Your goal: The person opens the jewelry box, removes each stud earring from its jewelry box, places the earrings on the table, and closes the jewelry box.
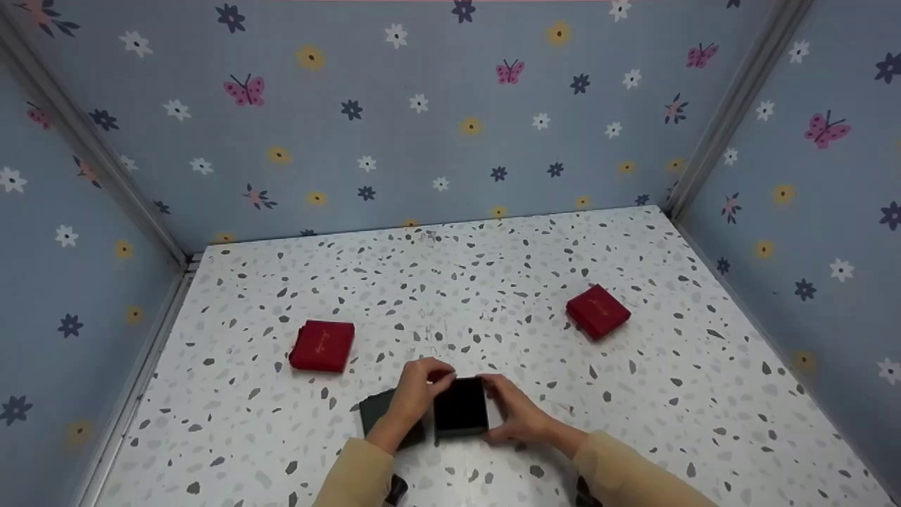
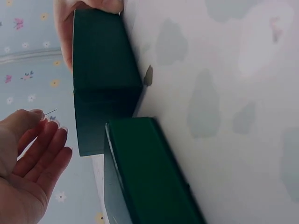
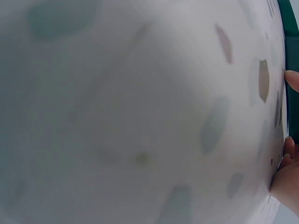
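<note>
A dark green box (image 1: pixel 461 432) with a black inside stands at the near middle of the table. My right hand (image 1: pixel 521 415) holds it at its right side, thumb near the front corner and fingers at the back corner. Over the box's back left corner is my left hand (image 1: pixel 417 394), thumb and index finger pinching a tiny piece with a thin, pin-like end (image 2: pixel 50 112); I cannot tell what it is. A second dark green box-shaped piece (image 2: pixel 149 172) lies left of the box, partly hidden under the left forearm in the head view.
Farther back on the left lies a red pouch (image 1: pixel 322 346) with gold lettering. A similar red pouch (image 1: pixel 598 311) lies to the right. Blue walls (image 1: pixel 436 141) with flowers and butterflies border the speckled white table (image 1: pixel 450 282) at the back and sides.
</note>
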`<state>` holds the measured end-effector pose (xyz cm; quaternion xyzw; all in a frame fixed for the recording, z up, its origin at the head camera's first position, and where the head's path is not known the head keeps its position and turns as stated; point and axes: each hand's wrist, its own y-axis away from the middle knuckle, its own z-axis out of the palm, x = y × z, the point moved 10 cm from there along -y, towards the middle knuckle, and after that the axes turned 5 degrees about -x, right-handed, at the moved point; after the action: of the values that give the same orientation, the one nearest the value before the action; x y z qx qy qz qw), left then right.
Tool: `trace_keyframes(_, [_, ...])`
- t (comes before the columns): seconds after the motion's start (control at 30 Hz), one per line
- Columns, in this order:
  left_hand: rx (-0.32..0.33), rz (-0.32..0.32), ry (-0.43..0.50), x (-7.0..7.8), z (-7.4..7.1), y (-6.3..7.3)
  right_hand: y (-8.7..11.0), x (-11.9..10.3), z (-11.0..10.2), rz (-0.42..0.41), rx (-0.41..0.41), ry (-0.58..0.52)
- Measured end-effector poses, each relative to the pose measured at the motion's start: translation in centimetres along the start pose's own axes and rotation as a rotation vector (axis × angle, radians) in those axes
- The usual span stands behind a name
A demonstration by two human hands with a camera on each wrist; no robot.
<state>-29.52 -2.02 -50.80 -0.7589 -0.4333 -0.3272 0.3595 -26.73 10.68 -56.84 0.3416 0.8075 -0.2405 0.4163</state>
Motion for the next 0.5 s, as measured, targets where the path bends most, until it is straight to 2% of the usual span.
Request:
trace_keyframes(0.2, [0.054, -0.04, 0.018, -1.1, -0.6, -0.9, 0.0, 0.4, 0.1, 0.055, -0.008, 0.022])
trace_keyframes(0.5, [0.139, -0.107, 0.018, -2.9, -1.4, -1.8, 0.0, 0.4, 0.0, 0.044, 0.009, -0.003])
